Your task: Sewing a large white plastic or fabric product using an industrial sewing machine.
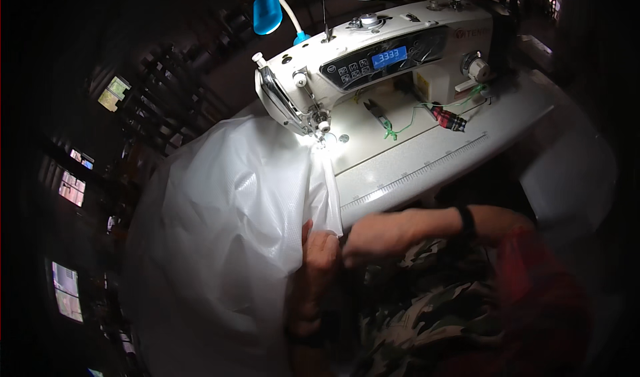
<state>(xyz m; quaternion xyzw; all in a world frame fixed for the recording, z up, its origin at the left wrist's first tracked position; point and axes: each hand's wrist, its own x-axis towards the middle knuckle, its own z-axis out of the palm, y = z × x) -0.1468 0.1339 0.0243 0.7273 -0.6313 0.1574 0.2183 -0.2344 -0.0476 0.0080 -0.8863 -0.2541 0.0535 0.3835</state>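
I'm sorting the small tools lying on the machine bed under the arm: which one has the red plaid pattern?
The right-hand one, the plaid item below the handwheel. The dark snips lie further left, nearer the needle.

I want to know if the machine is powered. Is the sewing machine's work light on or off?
On. A bright white glow floods the needle area of the sewing machine and the white fabric beneath it, and its blue display is lit.

Dim, fisheye-bent frame, black rim, harsh glare from the sewing machine (373, 64) lamp on white fabric (227, 217).
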